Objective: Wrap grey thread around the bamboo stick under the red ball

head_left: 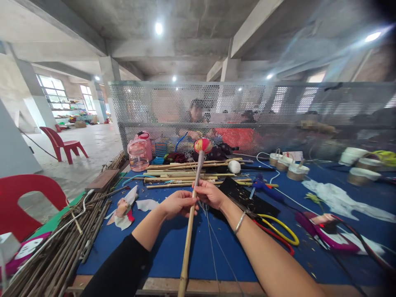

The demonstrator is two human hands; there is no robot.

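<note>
A long bamboo stick [187,247] slants up from the table's front edge. Its top carries a round red-and-yellow head [203,145], and the neck below is wrapped in grey material [199,165]. My left hand [179,204] is closed around the stick just beneath the wrapping, thumb along its side. Just above and to the right, my right hand [209,193] pinches the stick at the wrapping's lower end. Thin grey threads [213,243] hang from beside the right fingers to the table edge; whether the fingers pinch them too is hidden.
Several bamboo sticks [167,174] lie across the blue tabletop [168,255]. Scissors with red and yellow handles [280,229] and a blue glue gun [262,185] lie right. Thin brown branches [58,243] are piled left. A perforated metal screen [173,103] stands behind, with people beyond.
</note>
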